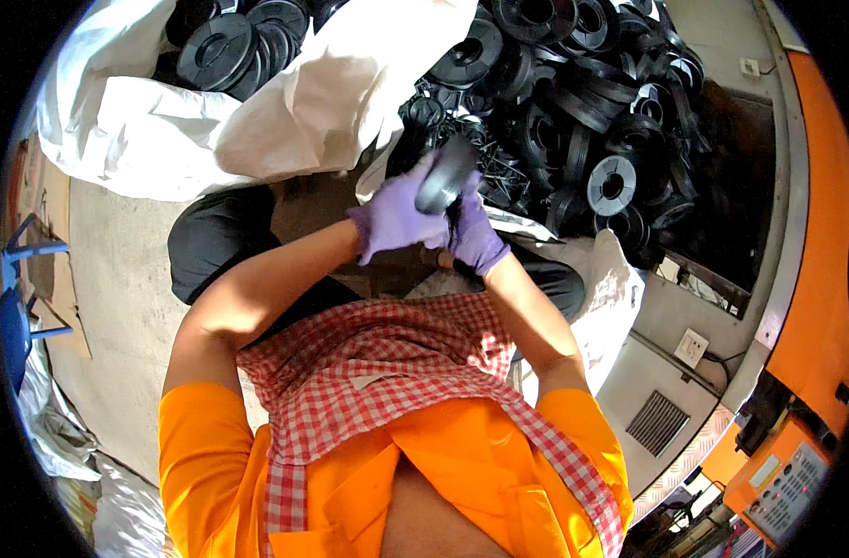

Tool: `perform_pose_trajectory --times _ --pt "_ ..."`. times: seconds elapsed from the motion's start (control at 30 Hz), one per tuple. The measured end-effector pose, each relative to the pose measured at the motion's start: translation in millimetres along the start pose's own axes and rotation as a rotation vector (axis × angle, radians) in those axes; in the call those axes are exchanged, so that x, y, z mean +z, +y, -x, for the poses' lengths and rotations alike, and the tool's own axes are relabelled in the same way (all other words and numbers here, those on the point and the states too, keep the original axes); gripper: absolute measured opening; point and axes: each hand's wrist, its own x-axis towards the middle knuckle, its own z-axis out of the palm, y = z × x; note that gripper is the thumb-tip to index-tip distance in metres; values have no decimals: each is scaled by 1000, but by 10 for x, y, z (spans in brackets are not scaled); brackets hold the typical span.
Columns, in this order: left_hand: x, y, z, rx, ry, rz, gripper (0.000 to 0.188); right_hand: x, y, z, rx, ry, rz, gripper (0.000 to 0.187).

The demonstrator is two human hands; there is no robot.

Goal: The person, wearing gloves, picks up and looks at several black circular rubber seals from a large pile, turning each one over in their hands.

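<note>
We find the black spools (578,102) smooth, plastic-looking and glossy where light strikes, likewise the black piece (446,179) held in the purple gloves (398,221), which appear matt and fabric-like. We note the white sack (159,130) as creased, plastic-like sheeting with a soft sheen, and the checked apron (369,395) and orange shirt (201,442) as matt cloth. We record a matt, concrete-like floor (118,260) and a smooth orange casing (822,177).

Blue furniture frame (15,325), left edge, near brown cardboard (71,321) on grey floor (118,270). Crumpled white plastic (132,507), lower left. Orange machine (820,251), right; control panel (789,488) with buttons, lower right. White socket (691,347); dark vent grille (658,423) below.
</note>
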Motion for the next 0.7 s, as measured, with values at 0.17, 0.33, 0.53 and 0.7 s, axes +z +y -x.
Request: perform_pose_trajectory --times 0.17,0.33,0.53,0.7 --pt "-84 263 -97 -149 -47 382 75 -332 -127 36 -1227 -50 1556 67" --pt "-3 100 -95 -147 -24 229 78 -335 179 -139 -1078 243 1173 57" --pt "99 129 15 -113 -34 141 90 -411 150 -92 -819 -46 621 47" --pt "16 43 -105 -245 -225 417 62 -460 82 15 -1079 56 1214 61"
